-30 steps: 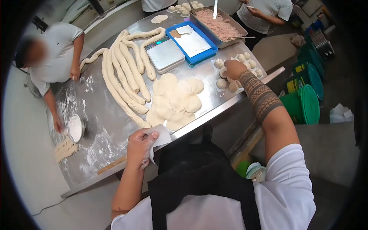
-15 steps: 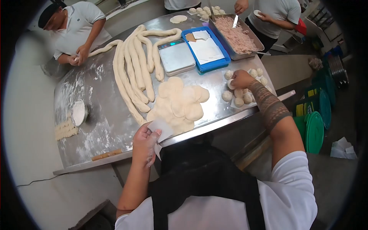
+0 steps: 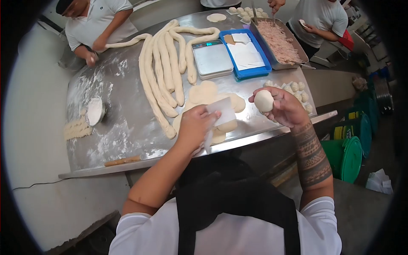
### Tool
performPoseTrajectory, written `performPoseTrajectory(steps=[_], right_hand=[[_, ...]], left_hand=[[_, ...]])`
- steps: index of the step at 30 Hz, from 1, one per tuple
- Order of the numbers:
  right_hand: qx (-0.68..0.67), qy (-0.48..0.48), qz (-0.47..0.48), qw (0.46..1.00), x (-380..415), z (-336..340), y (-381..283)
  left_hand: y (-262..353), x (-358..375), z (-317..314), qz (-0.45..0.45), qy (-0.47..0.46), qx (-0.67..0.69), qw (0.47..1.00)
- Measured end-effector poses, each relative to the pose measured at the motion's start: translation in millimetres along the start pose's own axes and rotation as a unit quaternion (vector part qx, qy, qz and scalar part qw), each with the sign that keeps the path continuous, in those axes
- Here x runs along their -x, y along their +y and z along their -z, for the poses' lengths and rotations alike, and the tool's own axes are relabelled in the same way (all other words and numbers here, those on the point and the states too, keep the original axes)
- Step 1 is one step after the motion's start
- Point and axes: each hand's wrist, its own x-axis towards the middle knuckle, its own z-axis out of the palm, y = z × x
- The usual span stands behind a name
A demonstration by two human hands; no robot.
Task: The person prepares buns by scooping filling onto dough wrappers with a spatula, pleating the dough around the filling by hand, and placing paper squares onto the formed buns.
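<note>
My left hand (image 3: 199, 127) pinches white paper squares (image 3: 224, 111) above the flat dough rounds (image 3: 203, 92) near the table's front edge. A smooth, pale dough ball (image 3: 264, 101) rests in the fingers of my right hand (image 3: 280, 106), which is raised over the table's right side. Behind that hand, pleated buns (image 3: 297, 87) sit on the tabletop, partly hidden by it. Long dough ropes (image 3: 158, 68) lie on the metal table to the left of the rounds.
Around the metal table (image 3: 119, 97) stand co-workers; one at the far left handles a dough rope. A scale (image 3: 213, 59), blue tray (image 3: 267, 68), filling pan (image 3: 280, 42), flour bowl (image 3: 94, 111) and rolling pin (image 3: 122, 160) are on it. Green buckets (image 3: 350, 157) stand at right.
My right hand has lifted from among the buns and now holds a dough ball, palm side showing. My left hand has moved right and up with the paper, over the dough rounds.
</note>
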Motion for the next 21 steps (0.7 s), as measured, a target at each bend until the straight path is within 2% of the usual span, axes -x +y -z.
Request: performPoseTrajectory(steps=[2,5,7,10,13,16,19,21], right_hand=[[0.093,0.063,0.003,0.994,8.7,-34.0,-14.0],[0.272,0.131,0.081,0.950,12.0,-72.9,-19.8],[0.419,0.171,0.113,0.885,13.8,-94.3,-25.1],[0.578,0.146,0.160,0.787,4.6,-106.7,-20.4],[0.608,0.150,0.158,0.764,-5.6,-99.9,-2.5],[0.630,0.149,0.147,0.748,-7.0,-87.5,-4.0],[0.657,0.189,0.127,0.719,-5.4,-53.8,-11.2],[0.684,0.217,0.111,0.688,-8.0,-24.1,-16.7]], left_hand=[[3.0,-6.5,-4.7,0.003,-0.006,-0.011,1.000],[11.3,-6.9,-13.7,-0.001,-0.030,0.009,1.000],[13.7,-5.1,-18.8,0.002,-0.050,0.041,0.998],[11.0,-2.6,-23.9,0.003,-0.091,0.099,0.991],[9.0,-0.4,-28.4,0.007,-0.115,0.162,0.980],[14.2,3.3,-18.1,0.059,-0.108,0.127,0.984],[7.3,1.7,-0.3,0.040,-0.109,0.120,0.986],[0.2,-5.3,18.2,0.062,-0.081,0.111,0.989]])
